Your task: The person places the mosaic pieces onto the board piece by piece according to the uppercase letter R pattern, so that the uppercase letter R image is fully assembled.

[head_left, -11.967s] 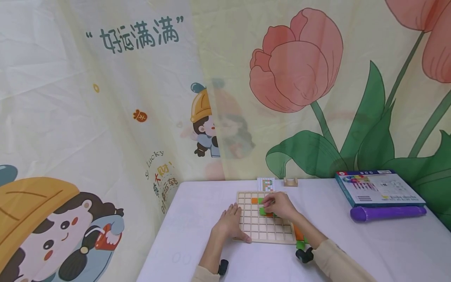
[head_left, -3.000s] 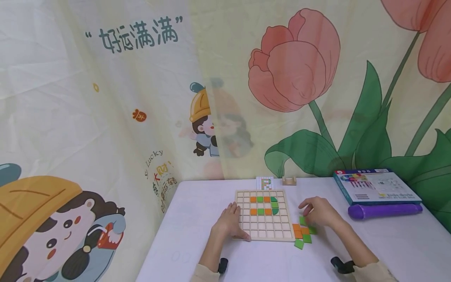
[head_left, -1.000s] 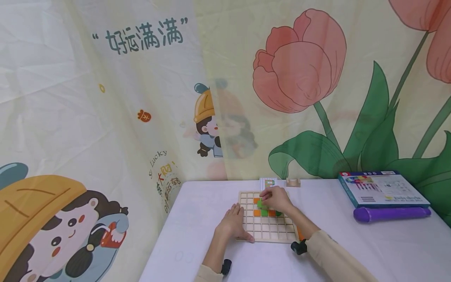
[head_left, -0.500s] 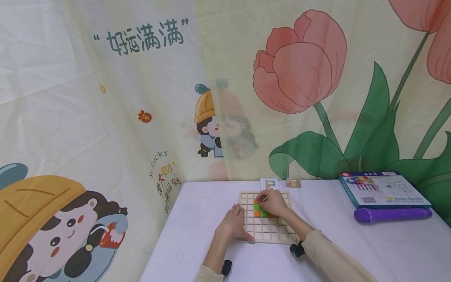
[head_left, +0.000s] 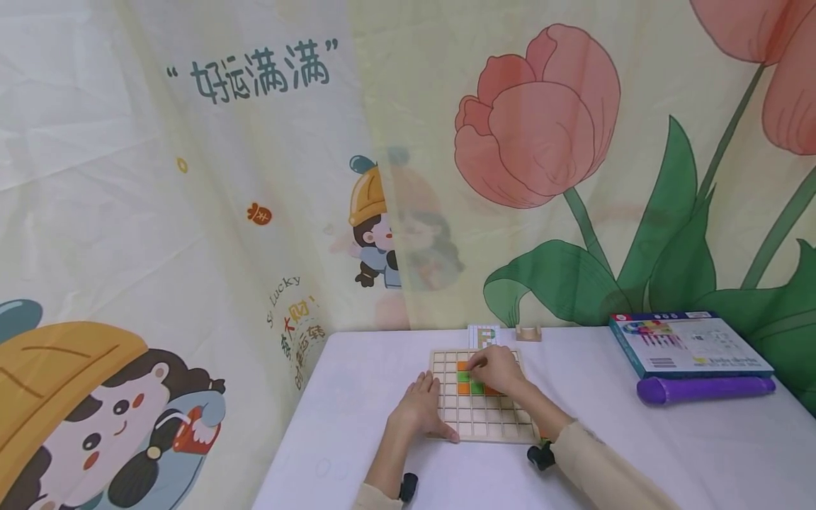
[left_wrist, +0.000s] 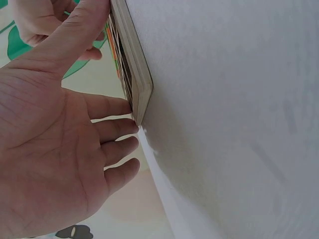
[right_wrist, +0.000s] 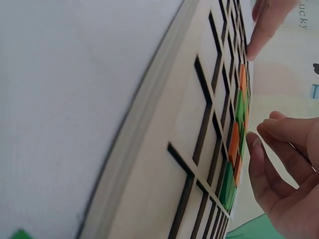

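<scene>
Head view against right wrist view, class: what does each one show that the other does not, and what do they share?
Only the head view: the flat box and purple tube at the right of the table, the small wooden holder behind the board, and the large pink tulip on the backdrop.

Only the right wrist view: the palm side of the right hand, its thumb and fingers bent toward each other.

Both: the wooden grid board, orange tiles, green tiles, and part of the left hand.
</scene>
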A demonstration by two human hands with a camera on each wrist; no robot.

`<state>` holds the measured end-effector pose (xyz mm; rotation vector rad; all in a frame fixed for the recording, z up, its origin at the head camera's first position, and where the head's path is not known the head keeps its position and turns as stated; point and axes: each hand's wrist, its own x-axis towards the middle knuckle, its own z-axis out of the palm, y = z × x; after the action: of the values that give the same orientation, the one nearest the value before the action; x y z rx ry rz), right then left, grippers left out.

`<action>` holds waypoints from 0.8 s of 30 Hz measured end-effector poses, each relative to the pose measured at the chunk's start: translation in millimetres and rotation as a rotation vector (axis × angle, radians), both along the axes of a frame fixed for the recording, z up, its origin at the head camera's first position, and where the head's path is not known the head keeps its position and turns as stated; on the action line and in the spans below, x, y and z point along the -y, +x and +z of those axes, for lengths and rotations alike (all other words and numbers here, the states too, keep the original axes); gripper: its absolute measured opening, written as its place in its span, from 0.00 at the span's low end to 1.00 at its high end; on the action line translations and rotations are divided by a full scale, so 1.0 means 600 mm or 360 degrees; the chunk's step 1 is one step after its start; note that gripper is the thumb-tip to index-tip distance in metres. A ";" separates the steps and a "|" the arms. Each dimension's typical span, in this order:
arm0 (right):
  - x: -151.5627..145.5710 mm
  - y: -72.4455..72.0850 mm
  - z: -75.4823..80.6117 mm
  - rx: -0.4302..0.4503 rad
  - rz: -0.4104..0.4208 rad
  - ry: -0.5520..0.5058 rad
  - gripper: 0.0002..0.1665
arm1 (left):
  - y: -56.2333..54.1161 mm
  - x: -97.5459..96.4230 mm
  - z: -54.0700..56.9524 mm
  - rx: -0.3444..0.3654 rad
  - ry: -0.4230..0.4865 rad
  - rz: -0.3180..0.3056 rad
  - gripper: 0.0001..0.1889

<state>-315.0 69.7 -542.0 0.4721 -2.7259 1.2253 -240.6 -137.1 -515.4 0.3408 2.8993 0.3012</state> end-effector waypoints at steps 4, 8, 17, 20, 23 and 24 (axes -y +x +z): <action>-0.018 0.008 0.007 -0.0020 -0.0025 -0.0054 0.06 | -0.001 -0.002 -0.002 -0.0001 0.0013 -0.0001 0.65; -0.038 0.019 0.014 -0.0024 -0.0065 -0.0131 0.03 | 0.000 0.000 -0.002 0.0008 0.0041 0.0010 0.65; -0.086 0.045 0.040 -0.0059 -0.0150 -0.0199 0.02 | 0.004 0.003 0.003 0.0024 0.0098 0.0001 0.65; -0.101 0.057 0.050 -0.0085 -0.0175 -0.0175 0.03 | 0.004 0.002 0.004 0.0023 0.0099 -0.0009 0.65; -0.118 0.069 0.055 -0.0100 -0.0190 -0.0119 0.03 | 0.003 0.001 0.002 0.0017 0.0097 -0.0018 0.65; -0.123 0.073 0.055 -0.0093 -0.0202 -0.0110 0.03 | 0.003 0.001 0.002 0.0014 0.0095 -0.0021 0.65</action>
<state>-271.1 143.5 -508.9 0.3167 -2.6108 1.2479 -238.9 -137.5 -514.5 0.3667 2.8826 0.3865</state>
